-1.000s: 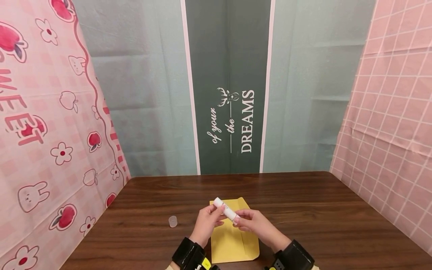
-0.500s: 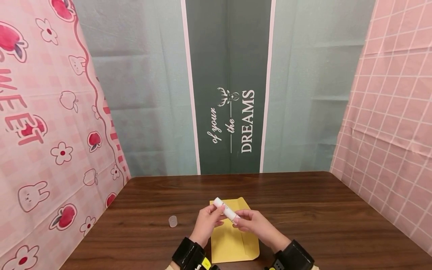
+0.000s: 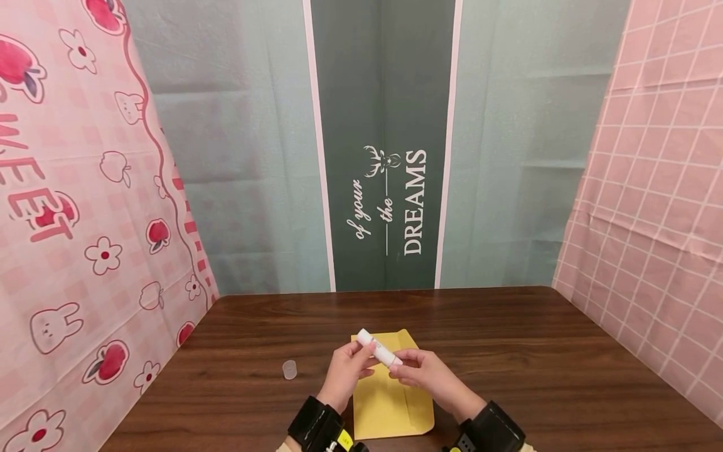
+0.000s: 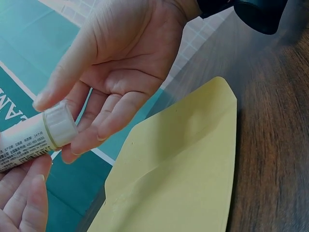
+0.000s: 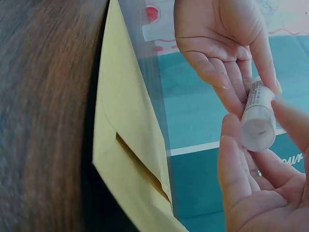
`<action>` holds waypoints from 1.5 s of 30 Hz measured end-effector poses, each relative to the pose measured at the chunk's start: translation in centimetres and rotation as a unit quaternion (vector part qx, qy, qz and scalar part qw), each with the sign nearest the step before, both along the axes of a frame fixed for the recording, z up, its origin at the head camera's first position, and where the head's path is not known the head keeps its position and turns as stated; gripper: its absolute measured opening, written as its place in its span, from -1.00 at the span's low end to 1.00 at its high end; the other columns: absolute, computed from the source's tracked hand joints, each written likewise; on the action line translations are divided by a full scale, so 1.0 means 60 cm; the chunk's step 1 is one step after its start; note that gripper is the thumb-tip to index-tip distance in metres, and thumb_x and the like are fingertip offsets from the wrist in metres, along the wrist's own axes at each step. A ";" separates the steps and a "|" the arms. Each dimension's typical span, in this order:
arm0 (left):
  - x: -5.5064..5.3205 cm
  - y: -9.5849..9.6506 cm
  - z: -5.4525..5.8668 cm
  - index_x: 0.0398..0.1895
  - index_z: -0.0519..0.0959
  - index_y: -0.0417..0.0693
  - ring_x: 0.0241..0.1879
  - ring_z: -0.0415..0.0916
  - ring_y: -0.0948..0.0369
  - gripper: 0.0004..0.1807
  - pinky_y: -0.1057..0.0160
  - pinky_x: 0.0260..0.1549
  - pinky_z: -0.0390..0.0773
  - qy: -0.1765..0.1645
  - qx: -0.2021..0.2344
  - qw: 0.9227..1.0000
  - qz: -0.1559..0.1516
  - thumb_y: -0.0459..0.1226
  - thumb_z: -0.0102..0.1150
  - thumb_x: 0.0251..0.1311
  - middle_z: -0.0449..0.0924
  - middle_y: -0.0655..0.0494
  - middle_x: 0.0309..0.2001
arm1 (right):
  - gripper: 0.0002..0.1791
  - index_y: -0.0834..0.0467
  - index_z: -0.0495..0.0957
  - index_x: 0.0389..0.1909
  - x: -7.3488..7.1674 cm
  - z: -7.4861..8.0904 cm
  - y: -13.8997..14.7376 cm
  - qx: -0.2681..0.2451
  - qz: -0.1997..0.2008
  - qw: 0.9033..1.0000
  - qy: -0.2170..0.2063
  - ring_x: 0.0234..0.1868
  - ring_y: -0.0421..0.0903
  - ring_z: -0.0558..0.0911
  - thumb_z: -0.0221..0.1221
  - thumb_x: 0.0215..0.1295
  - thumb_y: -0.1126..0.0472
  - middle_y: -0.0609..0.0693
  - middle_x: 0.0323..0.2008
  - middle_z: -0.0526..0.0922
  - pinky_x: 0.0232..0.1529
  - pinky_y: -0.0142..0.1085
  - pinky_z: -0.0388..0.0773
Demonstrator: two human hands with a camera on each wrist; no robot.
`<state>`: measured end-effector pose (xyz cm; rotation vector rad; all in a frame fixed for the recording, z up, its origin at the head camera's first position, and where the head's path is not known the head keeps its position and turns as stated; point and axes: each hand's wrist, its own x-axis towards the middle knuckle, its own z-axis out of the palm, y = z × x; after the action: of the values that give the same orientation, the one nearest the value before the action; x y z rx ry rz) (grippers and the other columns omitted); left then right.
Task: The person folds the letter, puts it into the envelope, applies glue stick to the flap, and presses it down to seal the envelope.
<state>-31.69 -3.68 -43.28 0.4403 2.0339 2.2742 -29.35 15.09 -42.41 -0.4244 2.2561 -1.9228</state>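
A white glue stick [image 3: 377, 349] with small printed text is held slantwise above a yellow envelope [image 3: 380, 414]. My left hand [image 3: 346, 371] grips its barrel between thumb and fingers. Around the lower right end, the fingertips of my right hand [image 3: 420, 373] pinch the base, which shows as a ridged white end [image 4: 60, 125] in the left wrist view. In the right wrist view the round end of the glue stick [image 5: 259, 131] faces the camera between the right fingers and a blurred thumb. A small translucent cap [image 3: 289, 370] lies on the table, left of the envelope.
The dark wooden table [image 3: 525, 351] runs back to a green and grey cloth [image 3: 384, 94]. Patterned pink cloths hang at the left [image 3: 118, 207] and right [image 3: 649, 207]. Each wrist wears a black camera band [image 3: 492, 428].
My right fingers have shifted slightly at the glue stick's lower end, so a little more of that end shows. The left hand, envelope and cap stay in place.
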 end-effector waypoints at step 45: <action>0.004 -0.001 0.005 0.00 0.49 -0.38 -0.18 0.62 0.10 -0.55 0.21 -0.26 0.57 0.014 -0.001 1.000 -0.010 -0.12 0.08 0.29 0.63 -0.13 -0.15 | -0.48 0.48 0.40 0.04 -0.001 0.001 0.004 -0.011 0.012 1.000 0.000 -0.15 -0.04 0.61 0.18 0.27 0.13 0.11 -0.16 0.61 -0.09 -0.16 0.53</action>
<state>-31.44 -3.71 -42.96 0.4937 2.0347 2.2661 -29.41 15.30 -42.32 -0.4519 2.2216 -1.9377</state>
